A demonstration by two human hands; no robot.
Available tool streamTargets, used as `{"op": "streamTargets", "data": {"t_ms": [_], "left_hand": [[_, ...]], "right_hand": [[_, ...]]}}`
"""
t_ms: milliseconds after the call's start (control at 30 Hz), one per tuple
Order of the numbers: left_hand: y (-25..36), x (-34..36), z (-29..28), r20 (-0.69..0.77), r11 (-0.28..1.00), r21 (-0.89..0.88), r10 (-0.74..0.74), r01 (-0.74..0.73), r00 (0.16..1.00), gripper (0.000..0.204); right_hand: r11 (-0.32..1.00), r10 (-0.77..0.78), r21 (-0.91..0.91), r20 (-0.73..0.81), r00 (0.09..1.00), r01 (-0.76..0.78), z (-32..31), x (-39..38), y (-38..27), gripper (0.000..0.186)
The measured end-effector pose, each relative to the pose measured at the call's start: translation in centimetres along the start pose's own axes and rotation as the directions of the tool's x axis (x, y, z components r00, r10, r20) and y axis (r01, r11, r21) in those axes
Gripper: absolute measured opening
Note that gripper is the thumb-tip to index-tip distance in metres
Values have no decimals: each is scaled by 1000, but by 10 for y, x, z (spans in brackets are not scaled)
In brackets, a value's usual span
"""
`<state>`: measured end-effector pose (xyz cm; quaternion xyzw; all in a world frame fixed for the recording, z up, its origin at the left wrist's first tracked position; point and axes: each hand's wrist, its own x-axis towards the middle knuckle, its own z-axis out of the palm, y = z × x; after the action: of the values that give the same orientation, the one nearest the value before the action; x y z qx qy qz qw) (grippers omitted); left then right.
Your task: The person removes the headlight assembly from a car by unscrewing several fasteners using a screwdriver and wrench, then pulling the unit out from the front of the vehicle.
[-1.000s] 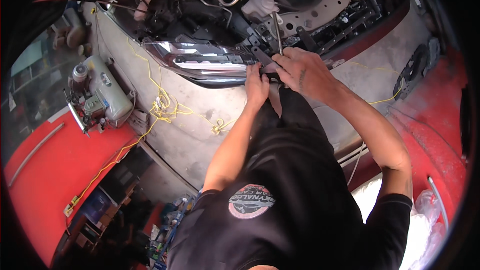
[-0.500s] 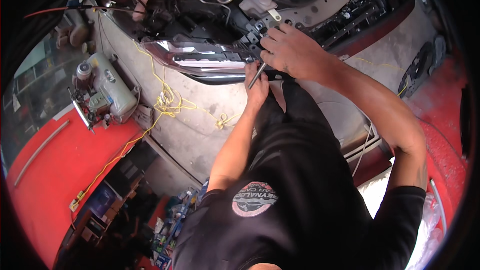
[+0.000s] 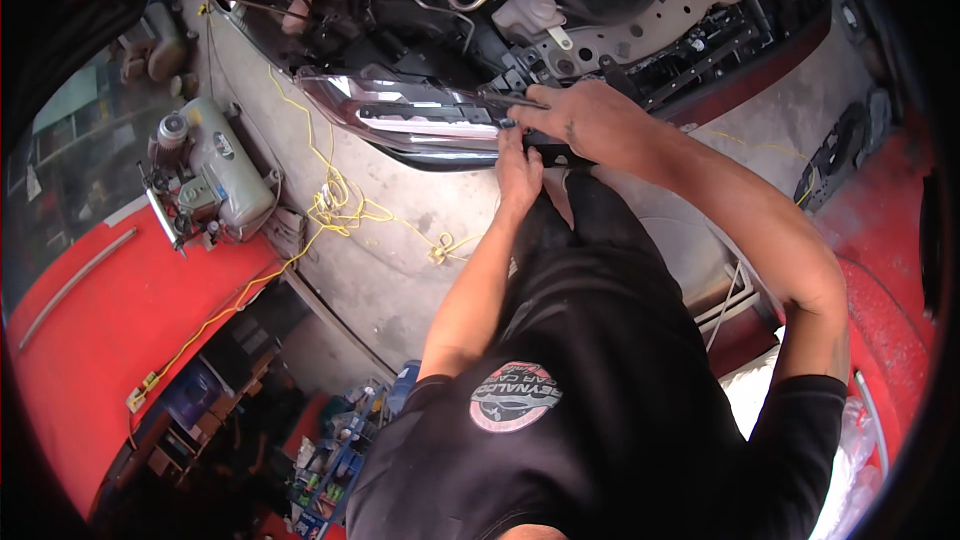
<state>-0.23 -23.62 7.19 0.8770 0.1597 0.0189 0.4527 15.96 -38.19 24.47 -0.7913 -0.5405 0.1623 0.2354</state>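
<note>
The car's headlight (image 3: 420, 120), clear and long, sits at the front corner of the open engine bay. At its inner end my left hand (image 3: 518, 175) rests palm-up, fingers stretched against the edge and thumb apart. A small dark piece shows at those fingertips, too small to name. Just above, my right hand (image 3: 585, 120) is closed round a slim metal ratchet-like tool (image 3: 507, 100), which points left over the headlight. Where the tool's working end meets the car is hidden by my right hand. Beside that hand lies the beige radiator support (image 3: 650, 30).
A white plastic reservoir (image 3: 525, 15) stands behind my right hand. On the left is a grey-green air compressor (image 3: 225, 170). A tangled yellow cord (image 3: 340, 210) crosses the concrete floor. Bottles and cans fill a blue rack (image 3: 340, 470) at lower left.
The tool has swung from pointing down toward me to pointing left across the headlight. My right hand has turned with it and come lower. My left hand stays at the headlight's inner end.
</note>
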Motion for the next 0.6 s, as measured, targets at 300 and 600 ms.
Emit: {"op": "streamTargets", "data": {"t_ms": [300,600], "left_hand": [[-10,5,4,77,997,-70,-8,13,997,46],[-14,5,3,81,1000,11,-7,6,997,44]], "right_hand": [[872,-228,-441,17,974,212,-5,7,2,27],[987,152,-25,-156,976,-158,10,-5,-15,33]]}}
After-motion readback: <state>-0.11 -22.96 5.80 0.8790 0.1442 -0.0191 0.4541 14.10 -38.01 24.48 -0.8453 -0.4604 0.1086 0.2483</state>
